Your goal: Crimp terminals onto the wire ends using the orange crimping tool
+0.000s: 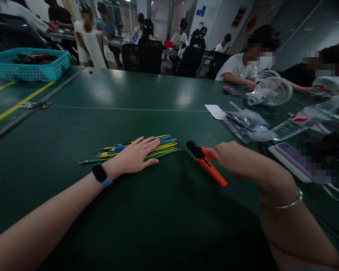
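My left hand lies flat, palm down, on a bundle of yellow, green and blue wires in the middle of the green table. Its fingers are stretched out over the wires, whose ends stick out on both sides. To the right of the bundle, my right hand holds a crimping tool by one of its orange handles. The tool's dark jaws point up and left, and its two handles are spread apart. Some fingers of my right hand are hidden behind the hand.
A blue basket with dark items stands at the far left. On the right are plastic bags, a white fan, a clear bottle and a phone on a white object. Other people sit beyond the table.
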{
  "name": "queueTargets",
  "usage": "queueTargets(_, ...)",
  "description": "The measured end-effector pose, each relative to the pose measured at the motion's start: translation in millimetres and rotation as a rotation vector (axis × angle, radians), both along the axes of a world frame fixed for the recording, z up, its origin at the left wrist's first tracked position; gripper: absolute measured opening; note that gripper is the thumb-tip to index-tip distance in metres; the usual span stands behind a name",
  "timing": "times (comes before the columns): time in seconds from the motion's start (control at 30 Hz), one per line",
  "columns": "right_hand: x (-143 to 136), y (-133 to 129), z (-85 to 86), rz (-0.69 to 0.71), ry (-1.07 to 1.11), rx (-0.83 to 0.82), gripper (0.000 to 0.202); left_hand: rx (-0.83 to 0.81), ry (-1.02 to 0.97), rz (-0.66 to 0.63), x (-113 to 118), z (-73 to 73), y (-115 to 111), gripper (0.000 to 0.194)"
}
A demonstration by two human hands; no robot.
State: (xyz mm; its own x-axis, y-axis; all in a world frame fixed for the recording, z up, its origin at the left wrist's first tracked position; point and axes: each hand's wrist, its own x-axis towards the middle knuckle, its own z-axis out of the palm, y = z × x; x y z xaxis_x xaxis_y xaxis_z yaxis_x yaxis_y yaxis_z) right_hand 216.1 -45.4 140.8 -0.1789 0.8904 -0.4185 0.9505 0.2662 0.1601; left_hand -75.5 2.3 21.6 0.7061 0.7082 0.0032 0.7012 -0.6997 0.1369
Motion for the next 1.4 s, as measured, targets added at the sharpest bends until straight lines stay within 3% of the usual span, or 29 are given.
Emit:
queueTargets(0.27,1,1,-0.2,0.068,-0.1,-0.034,0.038,-0.005,-0.019,-0.011,0,0.7,1,0.077)
queueTargets(0.53,0,2,0.6,-0.028,-0.05,-0.046,0.046,0.0,0.022,-0.054,0,2.6,4,0.071)
queueTargets(0.7,-1,2,0.5,-0.001,-0.065,-0.04,0.041,-0.011,-0.003,-0.017,-4,5.3,6,0.069)
queueTargets(1.0,5,2,-3.1,0.004,-0.032,-0.029,0.04,0.013,-0.023,-0.079,-10,8.4,9,0.064)
queueTargets(1.4,1,2,0.6,0.024,-0.069,-0.062,0.042,-0.036,-0.034,-0.072,-3,7.3,12,0.065)
